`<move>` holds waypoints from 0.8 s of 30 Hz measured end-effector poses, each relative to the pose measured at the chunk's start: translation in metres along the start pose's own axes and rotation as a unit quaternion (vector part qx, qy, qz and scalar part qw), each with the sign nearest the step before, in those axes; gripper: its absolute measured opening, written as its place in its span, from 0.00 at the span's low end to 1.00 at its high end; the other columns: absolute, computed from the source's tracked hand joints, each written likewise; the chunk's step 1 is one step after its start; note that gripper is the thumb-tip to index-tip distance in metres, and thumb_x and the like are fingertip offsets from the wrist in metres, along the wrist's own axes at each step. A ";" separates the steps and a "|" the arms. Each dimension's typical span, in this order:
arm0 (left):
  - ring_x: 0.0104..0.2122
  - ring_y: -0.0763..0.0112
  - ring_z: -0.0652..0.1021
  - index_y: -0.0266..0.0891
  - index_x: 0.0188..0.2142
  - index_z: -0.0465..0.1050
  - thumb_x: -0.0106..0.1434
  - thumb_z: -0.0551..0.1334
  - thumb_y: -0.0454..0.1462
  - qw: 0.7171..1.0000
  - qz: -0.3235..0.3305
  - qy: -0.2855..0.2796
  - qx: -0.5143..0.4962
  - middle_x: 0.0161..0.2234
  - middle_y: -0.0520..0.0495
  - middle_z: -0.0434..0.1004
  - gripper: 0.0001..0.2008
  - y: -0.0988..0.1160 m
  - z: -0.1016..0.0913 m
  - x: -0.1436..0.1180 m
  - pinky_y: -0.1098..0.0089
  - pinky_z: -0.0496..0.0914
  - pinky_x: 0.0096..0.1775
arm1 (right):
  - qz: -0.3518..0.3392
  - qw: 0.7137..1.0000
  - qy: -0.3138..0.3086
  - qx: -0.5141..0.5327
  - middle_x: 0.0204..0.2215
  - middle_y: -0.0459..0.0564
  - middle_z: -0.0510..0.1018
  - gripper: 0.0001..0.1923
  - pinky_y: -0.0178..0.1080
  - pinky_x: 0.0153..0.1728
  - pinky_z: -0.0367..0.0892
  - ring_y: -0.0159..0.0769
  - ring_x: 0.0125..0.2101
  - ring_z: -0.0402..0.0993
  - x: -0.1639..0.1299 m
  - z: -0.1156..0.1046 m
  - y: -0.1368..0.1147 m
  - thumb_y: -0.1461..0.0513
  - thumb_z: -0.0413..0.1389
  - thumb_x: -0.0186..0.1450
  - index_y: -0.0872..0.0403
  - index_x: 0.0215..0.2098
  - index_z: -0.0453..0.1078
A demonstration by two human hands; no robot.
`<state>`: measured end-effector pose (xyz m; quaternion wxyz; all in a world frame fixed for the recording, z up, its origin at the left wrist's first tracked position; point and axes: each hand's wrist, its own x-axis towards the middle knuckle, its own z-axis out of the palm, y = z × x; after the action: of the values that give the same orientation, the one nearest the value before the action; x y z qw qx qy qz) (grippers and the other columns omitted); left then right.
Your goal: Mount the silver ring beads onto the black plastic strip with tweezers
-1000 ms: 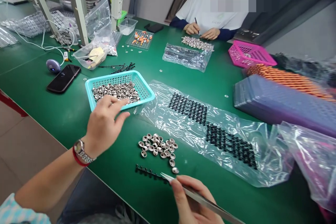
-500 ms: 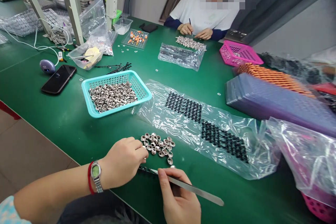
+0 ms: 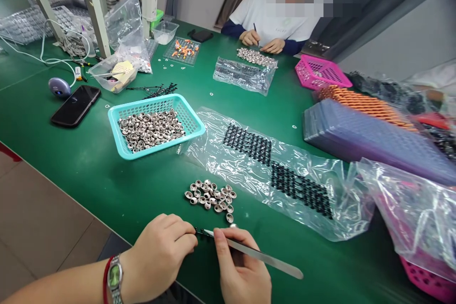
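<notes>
From the head camera, both hands work close to the near edge of the green worktop point(image 3: 89, 161). The left hand point(image 3: 162, 251) is curled, and its fingertips pinch one end of a small black strip point(image 3: 204, 232) that lies flat on the worktop. It seems to hold the strip down so it does not slide. The right hand point(image 3: 244, 270) grips thin metal tweezers point(image 3: 256, 256) like a pen. The tweezers' tips are pressed together and rest on the black strip, right beside the left fingertips.

Just behind the hands sits a small heap of silver rings point(image 3: 211, 197). It lies loose on the worktop, likely so each ring is easy to pick up.

Farther back, toward the left edge, stands a teal basket point(image 3: 194, 126) holding many more of the same silver rings. To its right lies a clear plastic bag point(image 3: 285, 180) with rows of black strips inside it. A stack of purple trays point(image 3: 374, 137) sits toward the right edge, and a pink basket point(image 3: 320, 71) stands behind it; what is in it is too small to tell. A black phone point(image 3: 75, 104) lies near the left edge.

At the far edge, another person point(image 3: 274, 14) in a white shirt works with both hands over their own pile of silver rings.
</notes>
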<state>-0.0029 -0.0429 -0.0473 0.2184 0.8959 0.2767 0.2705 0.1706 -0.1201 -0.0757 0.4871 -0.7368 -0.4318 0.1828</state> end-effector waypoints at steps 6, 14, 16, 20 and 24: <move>0.38 0.64 0.83 0.38 0.42 0.77 0.77 0.54 0.28 1.000 0.010 0.011 -0.003 0.41 0.46 0.87 0.13 -0.001 0.003 -0.003 0.65 0.74 0.40 | -0.024 1.000 0.006 0.016 0.28 0.46 0.79 0.14 0.33 0.28 0.73 0.33 0.26 0.78 0.002 0.000 -0.007 0.51 0.64 0.70 0.51 0.32 0.76; 0.37 0.63 0.84 0.37 0.40 0.76 0.76 0.54 0.27 1.000 0.018 0.014 -0.012 0.40 0.45 0.87 0.13 -0.002 0.000 -0.001 0.65 0.75 0.40 | -0.042 0.996 0.024 0.075 0.25 0.46 0.82 0.12 0.31 0.27 0.76 0.33 0.25 0.80 0.007 0.003 -0.022 0.53 0.67 0.67 0.51 0.30 0.79; 0.36 0.63 0.83 0.37 0.39 0.76 0.76 0.55 0.27 1.000 0.017 0.015 -0.017 0.39 0.45 0.86 0.13 -0.002 -0.001 0.001 0.65 0.76 0.39 | -0.025 0.996 0.027 0.080 0.25 0.46 0.82 0.12 0.30 0.26 0.76 0.33 0.24 0.80 0.006 0.004 -0.023 0.52 0.67 0.66 0.50 0.29 0.80; 0.36 0.62 0.82 0.37 0.39 0.77 0.74 0.57 0.25 0.997 -0.005 0.026 -0.072 0.38 0.44 0.85 0.12 0.001 -0.003 0.003 0.66 0.76 0.39 | 0.025 0.995 0.059 0.081 0.27 0.47 0.82 0.14 0.30 0.27 0.76 0.33 0.25 0.81 0.005 0.000 -0.017 0.49 0.67 0.64 0.50 0.29 0.79; 0.36 0.64 0.80 0.36 0.47 0.82 0.71 0.60 0.25 0.969 -0.102 0.008 -0.225 0.37 0.44 0.83 0.13 0.007 -0.006 0.006 0.70 0.75 0.39 | 0.062 0.994 0.063 0.064 0.30 0.49 0.83 0.16 0.33 0.31 0.77 0.35 0.29 0.82 0.004 -0.013 -0.002 0.48 0.67 0.65 0.51 0.32 0.80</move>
<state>0.0008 -0.0434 -0.0367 0.4385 0.7887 0.3002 0.3091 0.1809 -0.1237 -0.0671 0.5469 -0.7399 -0.3409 0.1930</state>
